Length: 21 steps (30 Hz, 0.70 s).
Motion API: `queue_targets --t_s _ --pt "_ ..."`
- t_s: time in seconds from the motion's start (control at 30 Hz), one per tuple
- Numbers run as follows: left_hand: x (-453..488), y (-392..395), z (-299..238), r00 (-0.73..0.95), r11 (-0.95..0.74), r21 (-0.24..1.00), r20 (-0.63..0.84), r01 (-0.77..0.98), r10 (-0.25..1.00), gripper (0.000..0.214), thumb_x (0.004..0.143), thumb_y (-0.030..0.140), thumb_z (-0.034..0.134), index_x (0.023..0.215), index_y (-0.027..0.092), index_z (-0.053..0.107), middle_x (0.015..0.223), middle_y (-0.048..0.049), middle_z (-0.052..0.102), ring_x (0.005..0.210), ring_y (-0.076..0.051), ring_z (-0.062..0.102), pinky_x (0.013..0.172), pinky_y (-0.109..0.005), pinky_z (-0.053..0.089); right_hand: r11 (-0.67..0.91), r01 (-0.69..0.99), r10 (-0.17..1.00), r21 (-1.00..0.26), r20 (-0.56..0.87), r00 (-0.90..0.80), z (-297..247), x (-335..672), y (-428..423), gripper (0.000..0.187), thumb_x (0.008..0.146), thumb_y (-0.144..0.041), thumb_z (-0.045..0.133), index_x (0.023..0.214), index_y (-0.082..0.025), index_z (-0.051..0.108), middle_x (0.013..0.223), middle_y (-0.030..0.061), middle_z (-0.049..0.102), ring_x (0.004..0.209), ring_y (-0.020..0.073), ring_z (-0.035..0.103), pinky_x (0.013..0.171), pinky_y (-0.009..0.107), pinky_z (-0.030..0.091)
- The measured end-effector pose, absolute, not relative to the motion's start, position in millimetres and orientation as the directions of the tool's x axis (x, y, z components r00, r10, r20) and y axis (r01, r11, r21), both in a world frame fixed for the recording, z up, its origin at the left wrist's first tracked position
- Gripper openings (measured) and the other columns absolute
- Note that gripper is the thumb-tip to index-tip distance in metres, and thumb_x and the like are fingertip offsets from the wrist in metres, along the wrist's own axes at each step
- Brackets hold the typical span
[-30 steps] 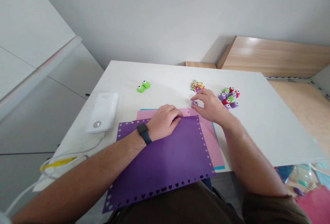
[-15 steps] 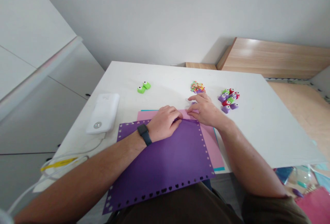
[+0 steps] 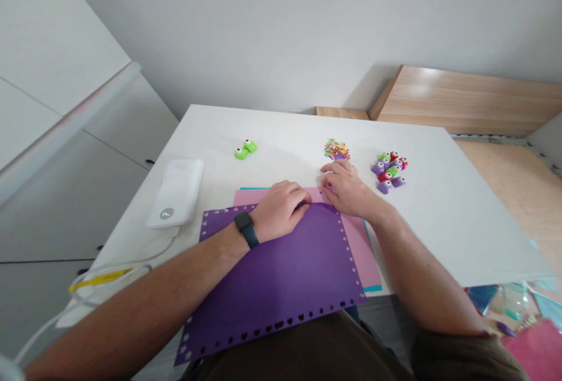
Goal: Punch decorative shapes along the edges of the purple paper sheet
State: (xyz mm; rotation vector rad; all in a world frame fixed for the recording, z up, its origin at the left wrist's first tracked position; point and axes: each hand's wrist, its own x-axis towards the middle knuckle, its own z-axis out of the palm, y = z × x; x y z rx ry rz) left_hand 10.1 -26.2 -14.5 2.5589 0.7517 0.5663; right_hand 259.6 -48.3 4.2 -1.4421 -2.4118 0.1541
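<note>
1. The left hand [image 3: 278, 210], with a dark watch [image 3: 246, 229] on its wrist, lies curled over the top edge of the purple sheet [image 3: 274, 270]. Its grip is narrow, but I cannot tell whether the fingers pinch the paper or only press on it.
2. The right hand [image 3: 349, 189] lies just beside it, its grip closed narrow around a small purple punch [image 3: 330, 188]. The fingers hide most of the punch, which sits near the top edge of the pink sheet [image 3: 360, 246].
3. The purple sheet lies over the pink sheet, with a teal sheet [image 3: 372, 288] showing as a thin edge beneath. Small hearts and stars are cut along the purple border, and its near edge overhangs the surface [image 3: 439, 223].
4. Beyond the hands are a cluster of red, green and purple punches [image 3: 389, 170], a heap of paper confetti [image 3: 336, 148] and two green punches [image 3: 244, 148].
5. A white power bank [image 3: 175, 196] and a white cable [image 3: 127, 264] lie to the left of the sheets.
6. The sheets look like light, fairly stiff card, likely to bend at the cut border, so an uncut stretch of edge seems the best hold. The punch looks light and plastic, and is best taken by its body.
</note>
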Motion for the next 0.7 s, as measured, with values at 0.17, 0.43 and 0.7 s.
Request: queue_targets --t_s 0.17,0.43,0.7 --pt "10.3 -25.7 -17.0 0.768 -0.769 0.493 0.27 0.408 0.581 0.01 0.102 0.019 0.062 0.105 0.018 0.071 0.104 -0.0075 0.072 0.102 -0.024 0.063 0.095 -0.042 0.05 0.493 0.828 0.86 -0.266 0.292 -0.418 1.4 262.1 -45.8 0.01 0.096 -0.018 0.065 0.092 -0.02 0.073 0.124 0.0143 0.07 0.124 0.0324 0.054 0.112 0.053 0.045" --pt "10.8 -26.2 -14.6 0.769 -0.766 0.494 0.263 0.412 0.583 0.01 0.103 0.02 0.061 0.104 0.019 0.071 0.104 -0.0075 0.072 0.101 -0.024 0.063 0.094 -0.042 0.05 0.48 0.838 0.87 -0.258 0.261 -0.418 4.6 263.6 -49.2 0.015 0.092 -0.035 0.079 0.1 -0.022 0.081 0.132 0.0138 0.068 0.129 0.0347 0.052 0.115 0.055 0.044" --pt "10.5 -26.2 -16.3 0.771 -0.769 0.49 0.264 0.41 0.579 0.01 0.102 0.019 0.061 0.105 0.018 0.071 0.105 -0.0076 0.071 0.101 -0.024 0.063 0.094 -0.042 0.05 0.46 0.857 0.876 -0.234 0.278 -0.395 -1.6 263.0 -44.5 0.013 0.097 -0.029 0.073 0.09 -0.023 0.083 0.123 0.0117 0.074 0.123 0.0339 0.054 0.11 0.055 0.046"
